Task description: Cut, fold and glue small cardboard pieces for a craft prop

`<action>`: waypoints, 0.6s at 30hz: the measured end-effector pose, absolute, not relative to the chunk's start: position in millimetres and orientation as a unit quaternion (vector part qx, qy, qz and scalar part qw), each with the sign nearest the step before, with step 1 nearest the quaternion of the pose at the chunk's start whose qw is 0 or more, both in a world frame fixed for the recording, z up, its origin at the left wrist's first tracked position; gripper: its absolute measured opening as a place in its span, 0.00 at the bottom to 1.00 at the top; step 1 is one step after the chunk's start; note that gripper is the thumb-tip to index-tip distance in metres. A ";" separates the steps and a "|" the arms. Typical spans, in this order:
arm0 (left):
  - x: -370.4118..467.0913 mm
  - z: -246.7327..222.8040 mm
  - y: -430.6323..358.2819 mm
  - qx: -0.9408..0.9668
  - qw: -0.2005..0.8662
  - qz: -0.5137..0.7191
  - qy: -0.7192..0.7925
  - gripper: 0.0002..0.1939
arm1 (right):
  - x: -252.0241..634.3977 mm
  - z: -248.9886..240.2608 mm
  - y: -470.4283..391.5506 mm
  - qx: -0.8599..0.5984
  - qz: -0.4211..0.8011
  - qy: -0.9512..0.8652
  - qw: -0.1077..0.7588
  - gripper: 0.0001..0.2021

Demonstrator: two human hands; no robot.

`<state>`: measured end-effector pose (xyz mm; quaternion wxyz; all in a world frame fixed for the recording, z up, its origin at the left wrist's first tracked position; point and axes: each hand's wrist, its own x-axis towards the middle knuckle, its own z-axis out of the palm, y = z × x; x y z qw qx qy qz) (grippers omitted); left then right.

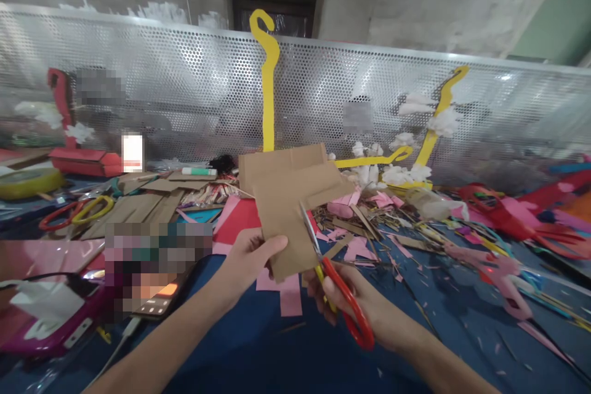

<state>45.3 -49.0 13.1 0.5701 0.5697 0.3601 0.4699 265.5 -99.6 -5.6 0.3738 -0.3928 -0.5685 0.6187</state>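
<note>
The left hand (249,255) pinches the low left part of some brown cardboard (281,215), with its thumb flat on top and its other fingers mostly hidden under it. The cardboard is held up over the blue worktop (258,351), in the middle of the view. The right hand (344,295) has its fingers wrapped around the red and yellow handles of the scissors (353,311). One silver blade lies over the front of the cardboard, pointing up and a bit left; the other blade cannot be seen well. A pink paper strip (290,301) lies below the cardboard, and red paper (242,221) is just behind the left hand. Behind the cardboard, a tall yellow hook shape (268,98) stands up in front of a metal panel (314,92) full of little holes. A pink glue gun (498,271) with a small red light is to the right, near many paper scraps (360,250). Far to the left sit a roll of yellow tape (50,183) and a red box (85,161).
</note>
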 end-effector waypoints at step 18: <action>42.3 13.7 -49.2 0.607 0.529 0.461 0.372 0.17 | 253.7 -0.4 -102.3 -0.329 0.685 -0.535 0.368 0.22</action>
